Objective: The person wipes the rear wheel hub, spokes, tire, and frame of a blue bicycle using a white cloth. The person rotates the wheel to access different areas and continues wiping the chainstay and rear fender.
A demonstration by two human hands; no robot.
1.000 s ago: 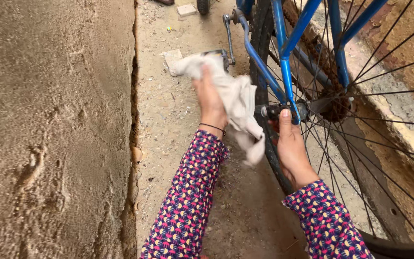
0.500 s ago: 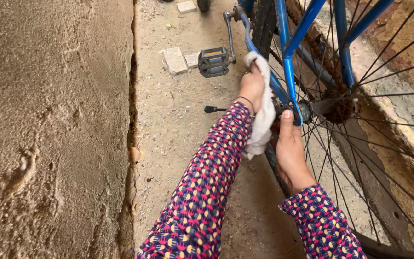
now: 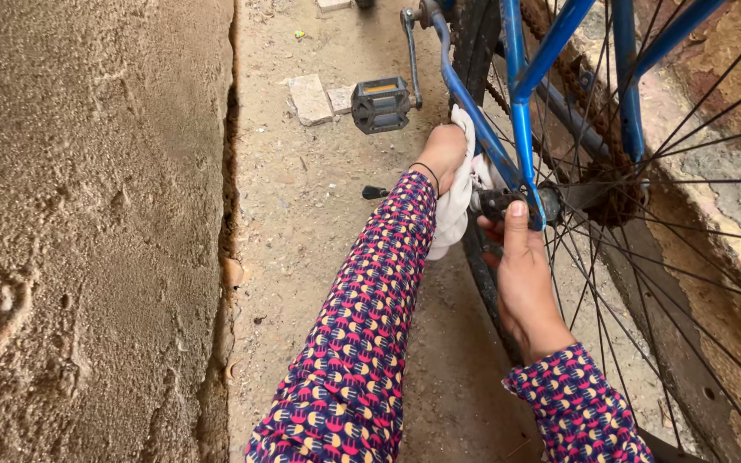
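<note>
White cloth [image 3: 454, 214] bunched in left hand [image 3: 444, 153] vs blue tube [image 3: 473, 111]; right hand [image 3: 521, 274] grips axle [image 3: 501, 202].

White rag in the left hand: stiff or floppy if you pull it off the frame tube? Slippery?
Probably floppy: the white rag bunches under the left hand and its free end droops below the blue frame tube. Likely light, since it hangs in loose folds. Probably not slippery; it looks like plain woven cloth, though dampness can't be judged.
</note>
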